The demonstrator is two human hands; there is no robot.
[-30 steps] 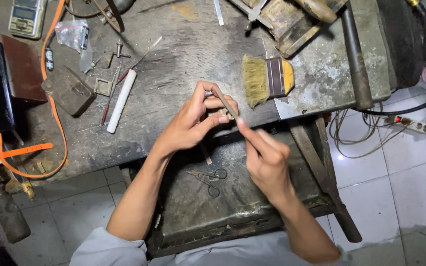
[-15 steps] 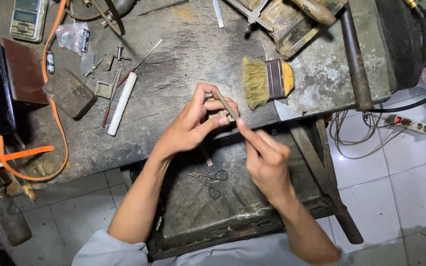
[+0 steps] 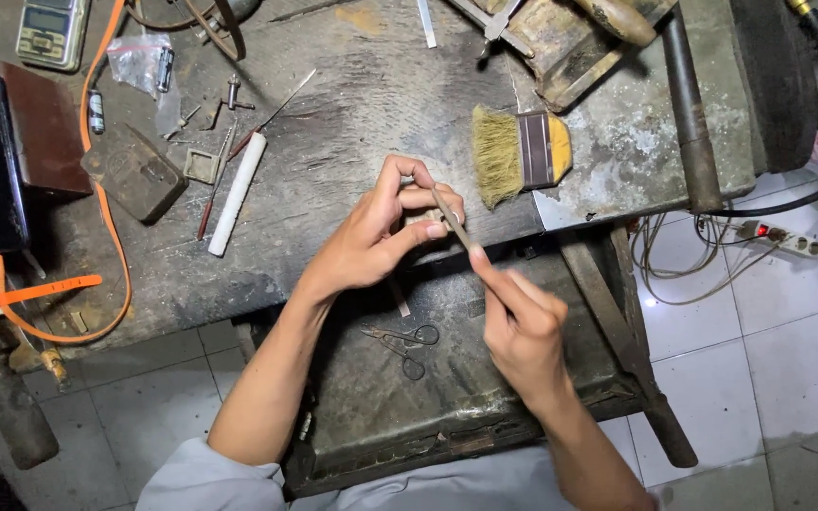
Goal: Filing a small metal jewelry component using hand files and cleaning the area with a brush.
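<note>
My left hand [image 3: 381,237] is pinched on a small workpiece [image 3: 425,218] at the front edge of the worn wooden bench [image 3: 333,142]; the piece is mostly hidden by my fingers. My right hand [image 3: 523,326] holds a thin metal file [image 3: 453,223] by its lower end. The file slants up and left, and its tip rests against the piece between my left fingertips. Both hands hover over a dark metal tray [image 3: 447,388] below the bench edge.
Small scissors [image 3: 404,341] lie in the tray. On the bench are a yellow-handled brush [image 3: 518,151], a white rod [image 3: 237,192], a dark block [image 3: 134,173], small tools and a pocket scale [image 3: 49,28]. An orange hose [image 3: 111,246] loops at left. A power strip [image 3: 778,237] lies on the tiled floor.
The hands stay in the same place at the bench edge; the file has shifted only slightly against the piece.
</note>
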